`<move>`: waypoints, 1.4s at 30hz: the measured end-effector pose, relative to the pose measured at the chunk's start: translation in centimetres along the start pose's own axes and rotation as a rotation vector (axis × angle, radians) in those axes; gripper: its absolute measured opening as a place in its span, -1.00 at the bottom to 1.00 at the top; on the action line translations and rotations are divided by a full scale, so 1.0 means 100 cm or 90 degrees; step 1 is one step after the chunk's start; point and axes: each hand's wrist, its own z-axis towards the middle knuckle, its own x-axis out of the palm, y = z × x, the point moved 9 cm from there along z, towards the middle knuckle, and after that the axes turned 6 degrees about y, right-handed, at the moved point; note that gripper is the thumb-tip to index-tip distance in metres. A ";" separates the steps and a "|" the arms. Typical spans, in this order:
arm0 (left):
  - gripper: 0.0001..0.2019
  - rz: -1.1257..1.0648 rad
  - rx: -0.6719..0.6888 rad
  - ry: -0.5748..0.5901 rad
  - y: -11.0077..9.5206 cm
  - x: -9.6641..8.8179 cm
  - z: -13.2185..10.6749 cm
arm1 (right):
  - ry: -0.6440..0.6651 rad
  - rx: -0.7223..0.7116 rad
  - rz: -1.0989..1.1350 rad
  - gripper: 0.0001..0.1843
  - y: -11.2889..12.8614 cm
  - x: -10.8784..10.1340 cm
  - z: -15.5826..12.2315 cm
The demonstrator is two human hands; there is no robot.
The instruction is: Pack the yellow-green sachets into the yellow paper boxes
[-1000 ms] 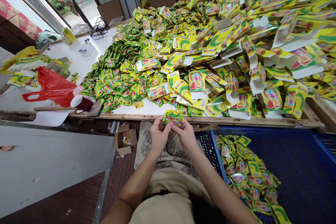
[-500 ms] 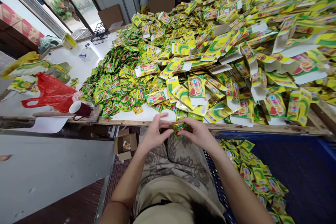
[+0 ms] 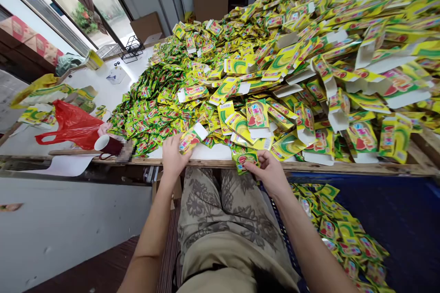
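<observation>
At the table's front edge my left hand (image 3: 174,155) is closed on one end of a small yellow-and-green carton (image 3: 189,141), whose white flap end points up and to the right. To the right, my right hand (image 3: 270,171) pinches a small green-and-yellow candy packet (image 3: 245,161) between thumb and fingers, just over the wooden edge. Behind my hands lie a heap of small green packets (image 3: 151,114) and, further right, a pile of printed cartons (image 3: 257,114), several with white flaps standing out.
A blue crate (image 3: 395,219) with a heap of yellow packets (image 3: 347,233) stands below the table at right. On the left of the table are a red plastic bag (image 3: 74,126), a dark mug (image 3: 112,145) and a black wire rack (image 3: 132,49). A wooden rim (image 3: 213,163) edges the table.
My left hand has moved up and left, and now holds a carton that lay at the pile's front. My right hand has shifted slightly right, still with the packet.
</observation>
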 end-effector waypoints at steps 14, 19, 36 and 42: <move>-0.47 -0.298 0.036 0.006 -0.043 0.010 -0.076 | 0.047 -0.150 -0.335 -0.74 0.039 0.048 -0.002; -0.31 -0.507 -0.043 0.061 -0.030 0.023 -0.080 | 0.222 -0.083 -0.312 -0.70 0.033 0.060 -0.001; -0.71 -0.740 -0.332 -0.093 -0.016 0.051 -0.093 | 0.114 -0.078 -0.294 -0.75 0.020 0.059 -0.003; -0.71 -0.778 -0.326 -0.101 -0.012 0.057 -0.093 | 0.065 -0.120 -0.249 -0.75 0.032 0.050 -0.001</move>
